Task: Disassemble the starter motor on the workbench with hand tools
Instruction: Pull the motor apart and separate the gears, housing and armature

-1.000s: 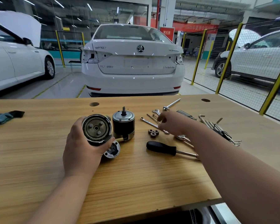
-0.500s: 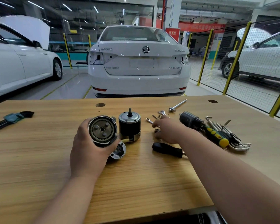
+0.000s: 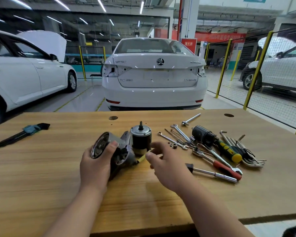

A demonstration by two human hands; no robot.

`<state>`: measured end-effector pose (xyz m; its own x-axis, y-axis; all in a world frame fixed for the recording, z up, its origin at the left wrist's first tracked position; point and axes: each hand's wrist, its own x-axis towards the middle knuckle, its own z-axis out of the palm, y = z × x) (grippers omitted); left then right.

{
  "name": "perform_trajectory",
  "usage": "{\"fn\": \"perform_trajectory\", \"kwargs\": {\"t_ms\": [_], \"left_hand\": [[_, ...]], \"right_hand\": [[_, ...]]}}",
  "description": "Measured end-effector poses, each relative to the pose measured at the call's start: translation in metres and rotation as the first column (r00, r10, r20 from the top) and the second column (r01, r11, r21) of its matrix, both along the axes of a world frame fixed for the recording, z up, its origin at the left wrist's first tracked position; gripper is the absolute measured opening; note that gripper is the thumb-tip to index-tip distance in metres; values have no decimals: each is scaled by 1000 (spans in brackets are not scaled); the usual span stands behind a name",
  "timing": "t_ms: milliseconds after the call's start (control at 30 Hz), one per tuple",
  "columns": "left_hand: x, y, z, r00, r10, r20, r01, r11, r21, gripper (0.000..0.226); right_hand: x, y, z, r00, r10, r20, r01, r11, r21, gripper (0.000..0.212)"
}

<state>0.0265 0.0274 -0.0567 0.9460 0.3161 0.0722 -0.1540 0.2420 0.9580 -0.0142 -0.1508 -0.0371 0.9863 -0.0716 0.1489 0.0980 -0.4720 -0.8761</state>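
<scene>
Left hand (image 3: 94,170) grip wrapped round the tilted starter housing (image 3: 121,151), just left of the upright motor body (image 3: 141,139) mid-desk (image 3: 50,185), right hand (image 3: 166,165) grip loose, blurred, holding nothing, just right of it, ratchet (image 3: 217,164) farther right, hex key set (image 3: 22,134) well left near the desk's edge

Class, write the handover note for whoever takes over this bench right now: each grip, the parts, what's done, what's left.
Left grip holds the gear housing, tilted. Right grip open, empty, beside it.
Motor body stands upright behind it; small gears lie loose by the wrenches.
Done: housing, motor and gears separated.
Left: probably stripping the housing further; ratchet lies to the right.
</scene>
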Motion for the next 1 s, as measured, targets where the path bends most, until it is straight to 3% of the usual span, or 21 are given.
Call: {"fn": "perform_trajectory", "kwargs": {"t_ms": [167,300,367,467,533,600,667,733,833,1000], "left_hand": [[-5,-14,10,969,-211,-129,165,940,-299,75],[-12,-35,22,872,-484,-67,378,755,-536,53],[-17,-45,24,849,-526,-42,400,693,-599,51],[-22,-55,24,850,-526,-38,394,682,-616,53],[-23,-58,23,871,-490,-36,396,743,-540,59],[-26,-57,23,917,-392,-68,346,870,-350,69],[-27,-51,25,969,-246,-25,241,963,-123,74],[-27,-42,28,981,-182,69,177,981,75,71],[-26,-32,33,973,-188,136,150,956,253,64],[-16,-19,50,944,-271,187,162,876,454,64]], "right_hand": [[0,13,-4,999,-14,-45,19,991,132,49],[2,13,-2,1000,26,9,-28,954,298,42],[6,11,5,995,0,95,-31,946,322,39],[10,5,12,988,-59,145,7,942,335,40],[11,2,9,996,-50,75,13,905,425,38],[8,3,4,1000,-13,-19,21,848,529,19],[7,1,4,999,-17,-29,30,850,527,19],[6,-6,8,998,-67,6,59,915,398,24],[5,-18,13,986,-63,157,62,998,10,15],[2,-24,22,939,-47,341,164,932,-322,25]]}}
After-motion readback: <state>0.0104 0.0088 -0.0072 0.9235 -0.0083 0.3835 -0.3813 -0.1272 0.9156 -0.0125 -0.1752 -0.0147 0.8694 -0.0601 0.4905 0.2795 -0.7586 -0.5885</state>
